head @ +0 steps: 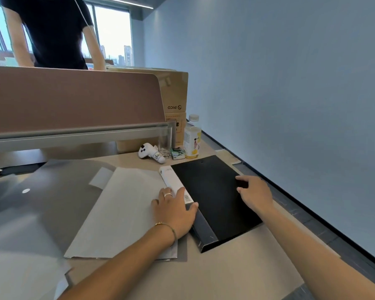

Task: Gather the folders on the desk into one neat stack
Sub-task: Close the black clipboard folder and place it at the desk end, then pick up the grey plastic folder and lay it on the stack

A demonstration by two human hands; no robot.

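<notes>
A black folder [212, 195] with a white-labelled spine lies flat on the desk at the right. My left hand [174, 210] rests against its spine, thumb on the cover's edge. My right hand [254, 194] lies on the folder's right edge, fingers spread on the cover. To the left lies a pale grey folder [126, 211], under my left hand. Further left sits a translucent grey plastic folder [52, 198] with a white dot, and another translucent sheet [20, 267] lies at the near left.
At the back stand a white controller [149, 153], a glass [165, 144], a small packet [178, 154] and a bottle [192, 139]. Cardboard boxes [174, 94] and a brown partition [74, 100] stand behind; a person in a dark shirt stands beyond. The desk's right edge [290, 215] drops off beside the folder.
</notes>
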